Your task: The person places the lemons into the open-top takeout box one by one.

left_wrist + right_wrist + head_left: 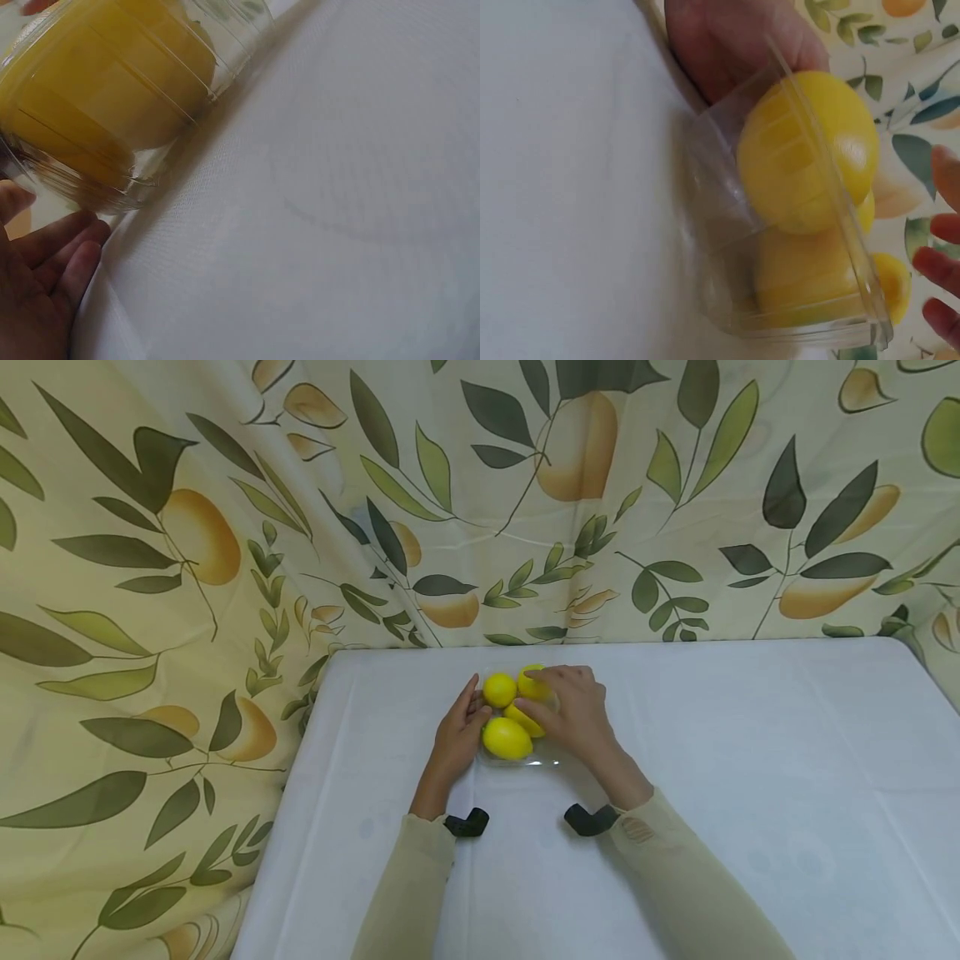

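Several yellow lemons sit in a clear plastic container (pixel 536 763) on the table, among them a front lemon (pixel 507 739) and a round one (pixel 499 690) behind it. My left hand (pixel 459 731) rests along the container's left side; its loosely extended fingers (pixel 64 255) reach the container's end in the left wrist view. Over the right side hovers my right hand (pixel 577 706), thumb and fingers spread above the lemons. In the right wrist view its fingertips (pixel 941 270) are apart from the nearest lemon (pixel 817 142), with nothing between them.
A white cloth covers the table (pixel 750 793), whose far edge lies just behind the container. Beyond it hangs a curtain (pixel 660 527) printed with leaves and fruit. Black wrist pieces (pixel 588 820) stick out at both sleeve cuffs.
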{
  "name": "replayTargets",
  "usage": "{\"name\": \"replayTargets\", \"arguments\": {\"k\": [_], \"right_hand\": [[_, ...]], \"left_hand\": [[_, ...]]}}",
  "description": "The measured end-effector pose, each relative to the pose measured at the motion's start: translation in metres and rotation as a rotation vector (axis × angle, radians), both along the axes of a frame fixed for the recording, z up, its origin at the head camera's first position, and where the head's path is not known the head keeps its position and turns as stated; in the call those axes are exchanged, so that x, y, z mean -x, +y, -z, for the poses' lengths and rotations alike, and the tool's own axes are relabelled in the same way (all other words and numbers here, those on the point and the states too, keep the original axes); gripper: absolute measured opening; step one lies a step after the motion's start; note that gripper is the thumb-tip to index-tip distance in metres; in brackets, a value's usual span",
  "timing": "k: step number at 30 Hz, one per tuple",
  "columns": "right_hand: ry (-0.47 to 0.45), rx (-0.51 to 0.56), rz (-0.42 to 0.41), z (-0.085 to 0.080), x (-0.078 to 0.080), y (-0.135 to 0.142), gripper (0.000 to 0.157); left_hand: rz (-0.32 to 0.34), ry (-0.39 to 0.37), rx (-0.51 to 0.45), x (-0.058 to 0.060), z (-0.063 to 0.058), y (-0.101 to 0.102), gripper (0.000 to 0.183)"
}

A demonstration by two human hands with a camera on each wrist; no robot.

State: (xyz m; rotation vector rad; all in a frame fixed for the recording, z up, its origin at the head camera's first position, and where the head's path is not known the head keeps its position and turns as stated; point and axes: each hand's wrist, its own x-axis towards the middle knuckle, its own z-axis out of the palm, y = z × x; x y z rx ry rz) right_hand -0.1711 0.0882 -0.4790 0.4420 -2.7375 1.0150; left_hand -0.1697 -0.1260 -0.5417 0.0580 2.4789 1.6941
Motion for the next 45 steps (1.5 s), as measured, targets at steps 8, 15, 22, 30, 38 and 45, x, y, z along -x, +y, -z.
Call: {"name": "replayTargets", "arguments": {"k": [8,15,22,30,38,45], "right_hand": [[-0.038,-0.143,-0.108,-0.002,-0.019,-0.008,0.05],[-0.018,-0.199,-0.123,0.005,-0.024,-0.013,0.05],[0.022,-0.245,-0.13,0.013,-0.024,-0.015,0.046],[0.037,-0.212,-0.138,0.017,-0.024,-0.013,0.044],[0.213,-0.066,0.035,0.016,-0.011,-0.006,0.049],[0.072,-0.263,-0.005,0.012,-0.004,-0.003,0.093]], "left_hand": [[-0.001,-0.001,-0.002,0.0,-0.002,0.0,0.058],[0.0,-0.006,-0.005,0.0,-0.002,-0.001,0.058],[0.001,0.006,-0.012,0.0,-0.002,-0.001,0.059],[0.003,0.003,-0.011,0.001,-0.001,0.0,0.061],[-0.008,-0.014,-0.01,0.001,0.0,0.001,0.062],[-0.006,-0.015,-0.008,0.001,0.0,0.0,0.062]]}}
